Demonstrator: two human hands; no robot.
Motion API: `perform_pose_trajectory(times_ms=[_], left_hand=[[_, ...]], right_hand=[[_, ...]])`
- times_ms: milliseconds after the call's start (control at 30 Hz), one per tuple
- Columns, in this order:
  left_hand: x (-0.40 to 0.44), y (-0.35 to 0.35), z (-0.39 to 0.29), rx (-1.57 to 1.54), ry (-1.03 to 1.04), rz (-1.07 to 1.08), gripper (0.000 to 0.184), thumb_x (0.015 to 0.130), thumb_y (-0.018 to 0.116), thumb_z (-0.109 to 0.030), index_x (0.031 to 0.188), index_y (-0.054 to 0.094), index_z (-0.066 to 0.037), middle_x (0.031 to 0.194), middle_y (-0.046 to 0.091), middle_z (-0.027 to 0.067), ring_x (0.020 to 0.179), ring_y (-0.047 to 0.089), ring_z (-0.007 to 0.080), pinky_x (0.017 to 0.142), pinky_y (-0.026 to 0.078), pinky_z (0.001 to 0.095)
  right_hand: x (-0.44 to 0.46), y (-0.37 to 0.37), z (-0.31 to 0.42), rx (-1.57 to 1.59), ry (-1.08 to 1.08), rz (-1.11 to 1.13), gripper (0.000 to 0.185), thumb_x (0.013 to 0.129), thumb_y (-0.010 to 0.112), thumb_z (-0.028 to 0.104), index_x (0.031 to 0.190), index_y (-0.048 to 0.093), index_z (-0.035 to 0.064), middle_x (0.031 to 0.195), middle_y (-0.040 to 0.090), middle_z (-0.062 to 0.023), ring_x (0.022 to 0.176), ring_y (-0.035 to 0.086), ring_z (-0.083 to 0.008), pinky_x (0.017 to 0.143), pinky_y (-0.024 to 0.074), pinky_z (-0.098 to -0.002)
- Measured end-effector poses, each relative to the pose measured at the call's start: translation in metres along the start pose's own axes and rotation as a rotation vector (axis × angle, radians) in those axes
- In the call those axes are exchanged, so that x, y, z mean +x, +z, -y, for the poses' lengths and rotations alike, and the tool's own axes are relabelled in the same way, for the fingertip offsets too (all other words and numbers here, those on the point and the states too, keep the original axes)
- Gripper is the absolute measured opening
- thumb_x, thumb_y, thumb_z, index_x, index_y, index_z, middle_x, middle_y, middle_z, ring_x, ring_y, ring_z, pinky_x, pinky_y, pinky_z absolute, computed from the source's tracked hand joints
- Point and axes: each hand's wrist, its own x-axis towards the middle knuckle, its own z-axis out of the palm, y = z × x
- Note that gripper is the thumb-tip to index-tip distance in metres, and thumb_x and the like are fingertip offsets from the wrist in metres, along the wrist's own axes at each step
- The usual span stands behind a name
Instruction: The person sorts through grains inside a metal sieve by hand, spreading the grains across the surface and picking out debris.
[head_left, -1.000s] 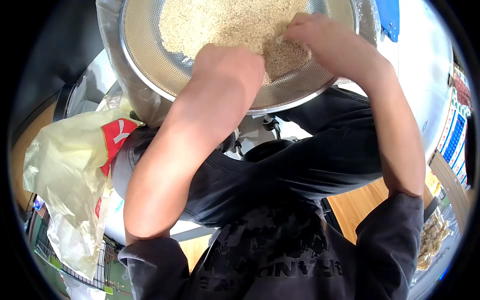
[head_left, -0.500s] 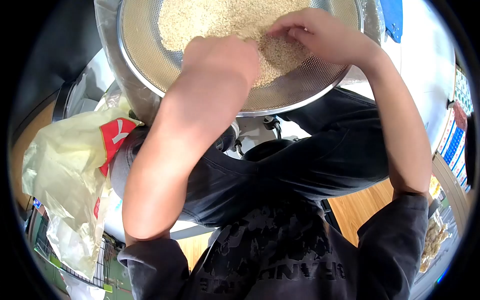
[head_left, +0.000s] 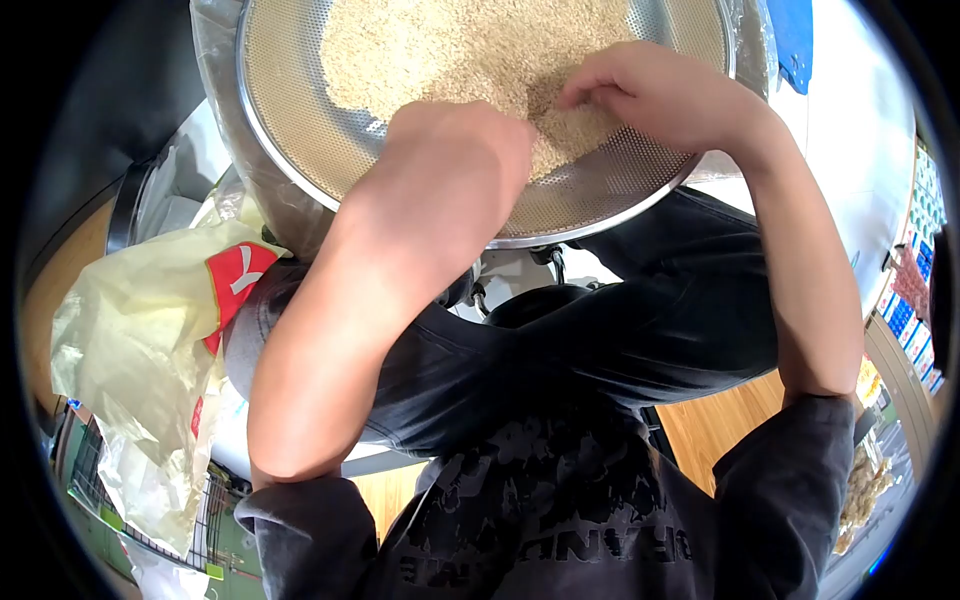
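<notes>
A wide perforated metal sieve [head_left: 290,110] holds a heap of pale tan grains [head_left: 430,50], with a shaded patch between my hands. My left hand [head_left: 465,140] is over the near edge of the heap, its back toward the camera and its fingertips hidden, so I cannot tell how they are set. On the right side of the heap, my right hand [head_left: 650,90] bends inward with thumb and fingers curled at the grains. Whatever lies between those fingertips is too small to make out.
Clear plastic sheeting [head_left: 235,140] surrounds the sieve. A pale yellow bag with a red patch [head_left: 140,310] hangs at the left. Something blue [head_left: 790,45] lies on the white table [head_left: 870,130] at the upper right. My legs are beneath the sieve.
Compared with half a second ago, both hands and the sieve's near rim appear slightly lower in view. The hands stay at the grains, and the gap between them looks slightly wider.
</notes>
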Motion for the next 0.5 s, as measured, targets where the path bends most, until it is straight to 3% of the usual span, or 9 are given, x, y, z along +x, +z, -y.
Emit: perform_pose_trajectory(times_ms=[67, 100, 200, 233, 267, 367, 400, 467, 500], left_hand=[[0.002, -0.018, -0.001, 0.148, -0.125, 0.293, 0.034, 0.094, 0.058, -0.007, 0.124, 0.074, -0.006, 0.099, 0.074, 0.0176, 0.100, 0.072, 0.0365, 0.086, 0.057, 0.0476], [-0.002, -0.023, 0.005, 0.150, -0.125, 0.293, 0.034, 0.094, 0.058, -0.007, 0.124, 0.074, -0.006, 0.099, 0.074, 0.0176, 0.100, 0.072, 0.0365, 0.086, 0.057, 0.0476], [-0.013, -0.029, 0.023, 0.140, -0.042, 0.137, 0.031, 0.093, 0.059, -0.007, 0.120, 0.075, -0.004, 0.101, 0.075, 0.0168, 0.101, 0.072, 0.0368, 0.087, 0.056, 0.0471], [-0.011, -0.023, 0.025, 0.163, -0.043, -0.011, 0.022, 0.089, 0.060, -0.005, 0.106, 0.074, -0.002, 0.092, 0.073, 0.0186, 0.093, 0.072, 0.0375, 0.082, 0.057, 0.0472], [-0.010, -0.019, 0.026, 0.185, -0.045, -0.159, 0.015, 0.084, 0.061, -0.003, 0.092, 0.074, 0.001, 0.083, 0.071, 0.0204, 0.085, 0.073, 0.0382, 0.078, 0.058, 0.0474], [-0.005, -0.015, 0.019, 0.004, -0.032, -0.267, 0.014, 0.085, 0.059, -0.002, 0.090, 0.072, 0.002, 0.085, 0.071, 0.0215, 0.086, 0.073, 0.0392, 0.078, 0.058, 0.0482], [-0.006, -0.016, 0.020, 0.007, -0.036, -0.265, 0.014, 0.085, 0.059, -0.002, 0.090, 0.072, 0.002, 0.085, 0.071, 0.0215, 0.086, 0.073, 0.0392, 0.078, 0.058, 0.0482], [-0.007, -0.023, 0.023, 0.132, -0.175, 0.107, 0.033, 0.095, 0.059, -0.007, 0.124, 0.075, -0.009, 0.112, 0.074, 0.0185, 0.109, 0.070, 0.0369, 0.093, 0.055, 0.0450], [-0.008, -0.029, 0.025, 0.137, -0.181, 0.107, 0.033, 0.095, 0.059, -0.007, 0.124, 0.075, -0.009, 0.112, 0.074, 0.0185, 0.109, 0.070, 0.0369, 0.093, 0.055, 0.0450]], right_hand=[[0.002, -0.005, -0.002, 0.017, 0.004, 0.017, 0.028, 0.107, 0.053, 0.004, 0.126, 0.074, 0.0057, 0.116, 0.075, -0.0121, 0.114, 0.071, -0.0271, 0.104, 0.0549, -0.0389], [0.004, -0.006, -0.003, 0.037, 0.011, 0.035, 0.029, 0.107, 0.053, 0.004, 0.126, 0.074, 0.0064, 0.116, 0.075, -0.0117, 0.115, 0.071, -0.0268, 0.106, 0.0540, -0.0393], [0.009, 0.006, -0.010, 0.239, -0.047, -0.200, 0.032, 0.105, 0.053, 0.000, 0.128, 0.073, 0.0065, 0.122, 0.073, -0.0111, 0.120, 0.068, -0.0278, 0.110, 0.0514, -0.0397], [0.010, 0.009, -0.009, 0.244, -0.048, -0.202, 0.032, 0.105, 0.053, 0.000, 0.128, 0.073, 0.0065, 0.122, 0.073, -0.0111, 0.120, 0.068, -0.0278, 0.110, 0.0514, -0.0397], [0.011, 0.013, -0.006, 0.145, -0.144, -0.274, 0.035, 0.103, 0.052, -0.003, 0.129, 0.072, 0.0061, 0.124, 0.072, -0.0109, 0.122, 0.067, -0.0284, 0.111, 0.0509, -0.0397], [0.011, 0.022, -0.004, -0.002, -0.262, -0.271, 0.040, 0.099, 0.050, -0.008, 0.130, 0.071, 0.0055, 0.128, 0.070, -0.0106, 0.125, 0.065, -0.0296, 0.111, 0.0504, -0.0401], [0.010, 0.022, -0.002, -0.054, -0.282, -0.194, 0.042, 0.097, 0.050, -0.010, 0.130, 0.070, 0.0051, 0.130, 0.069, -0.0104, 0.126, 0.065, -0.0303, 0.111, 0.0505, -0.0404], [0.004, 0.011, 0.003, -0.010, -0.195, -0.048, 0.043, 0.096, 0.049, -0.011, 0.129, 0.070, 0.0049, 0.129, 0.069, -0.0111, 0.125, 0.065, -0.0306, 0.110, 0.0508, -0.0411], [0.003, 0.004, 0.005, 0.031, -0.104, 0.099, 0.044, 0.095, 0.048, -0.012, 0.128, 0.070, 0.0047, 0.127, 0.069, -0.0119, 0.124, 0.065, -0.0309, 0.110, 0.0511, -0.0418]])
